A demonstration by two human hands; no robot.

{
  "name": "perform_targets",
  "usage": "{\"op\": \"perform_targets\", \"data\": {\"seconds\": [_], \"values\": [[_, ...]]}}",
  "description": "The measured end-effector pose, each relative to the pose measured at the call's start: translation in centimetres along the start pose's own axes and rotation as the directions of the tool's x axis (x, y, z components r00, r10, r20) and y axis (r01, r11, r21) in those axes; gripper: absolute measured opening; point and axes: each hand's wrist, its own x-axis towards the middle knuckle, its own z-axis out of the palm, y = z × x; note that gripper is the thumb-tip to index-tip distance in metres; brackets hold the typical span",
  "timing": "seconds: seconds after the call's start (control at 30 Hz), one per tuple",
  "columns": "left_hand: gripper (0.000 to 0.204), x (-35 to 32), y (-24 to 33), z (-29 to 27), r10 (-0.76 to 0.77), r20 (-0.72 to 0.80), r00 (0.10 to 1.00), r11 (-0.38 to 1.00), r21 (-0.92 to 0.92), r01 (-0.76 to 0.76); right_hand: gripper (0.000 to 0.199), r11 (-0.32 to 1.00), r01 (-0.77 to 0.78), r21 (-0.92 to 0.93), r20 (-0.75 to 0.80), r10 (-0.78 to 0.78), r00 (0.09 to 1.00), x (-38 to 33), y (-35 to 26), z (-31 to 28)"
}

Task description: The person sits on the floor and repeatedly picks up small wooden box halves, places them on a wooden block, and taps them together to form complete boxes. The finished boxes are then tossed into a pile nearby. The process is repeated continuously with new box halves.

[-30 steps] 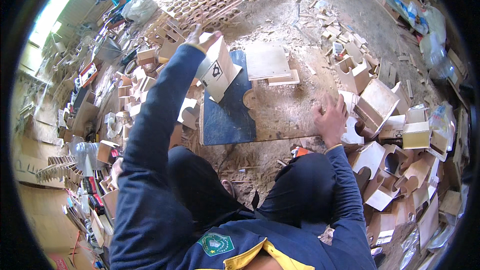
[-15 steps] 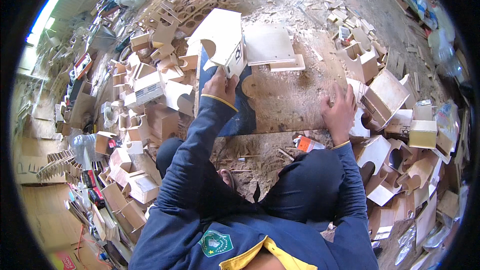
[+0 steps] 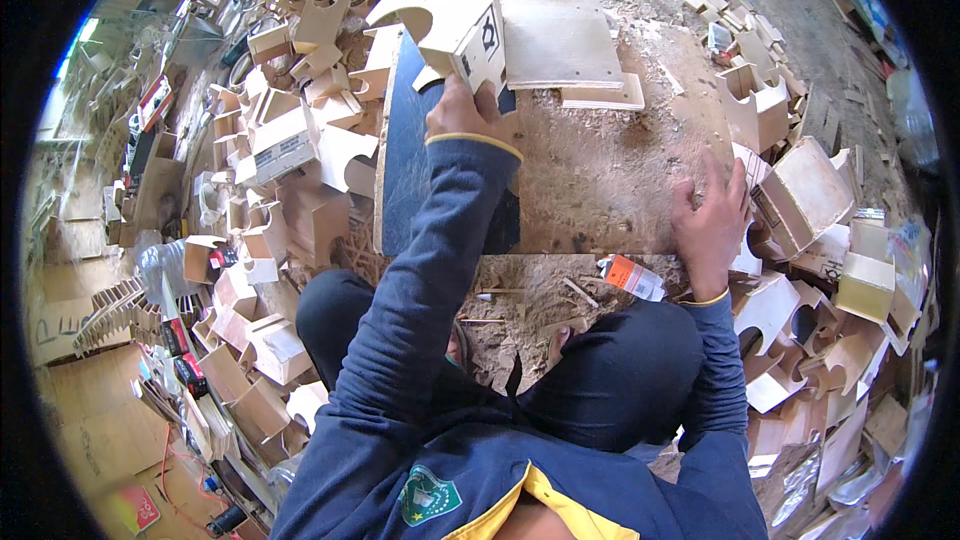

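Observation:
My left hand [image 3: 468, 110] grips the near lower end of a pale wooden box [image 3: 440, 5] with a curved cutout in its side and dark printed marks on its end. The box stands over a dark blue sheet [image 3: 408, 185] at the left of a dusty wooden work board [image 3: 600, 190]. Touching or close beside the box is a flat pale panel [image 3: 562, 45], with a smaller wood strip [image 3: 610, 97] partly under it. My right hand [image 3: 712, 225] rests at the board's right edge, fingers spread and holding nothing.
Piles of cut wooden box parts lie left [image 3: 290, 150] and right [image 3: 800, 190] of the board. An orange and white packet [image 3: 632, 277] lies on the floor before it, among wood scraps. Red and black boxes [image 3: 188, 372] stand at the lower left.
The view has shifted, so the board's far items sit higher in the picture. My left hand stays on the box, which keeps its place beside the panel. My right hand stays at the board's edge.

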Motion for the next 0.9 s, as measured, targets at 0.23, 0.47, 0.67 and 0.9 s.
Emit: {"op": "perform_targets", "data": {"seconds": [0.23,0.47,0.67,0.9], "values": [[0.022,1.9,1.2,0.9,-0.078,-0.029,0.997,0.996,0.036,0.079,0.052,1.0,0.008,-0.023,0.044,-0.007,0.999,0.0,-0.4,-0.7],[0.021,4.5,-0.2,4.8,-0.149,-0.1,0.984,0.982,0.106,0.159,0.05,1.0,0.009,0.003,0.04,-0.01,0.999,0.2,0.5,-0.1],[0.01,8.5,-1.2,12.5,-0.101,-0.166,0.981,0.839,0.516,0.173,0.053,0.992,0.12,-0.023,0.048,-0.119,0.992,0.4,2.1,0.8],[0.017,16.6,-1.0,8.9,-0.495,0.095,0.864,0.837,-0.213,0.504,0.05,0.982,0.174,-0.072,0.058,-0.17,0.984,0.1,2.9,1.3]]}}
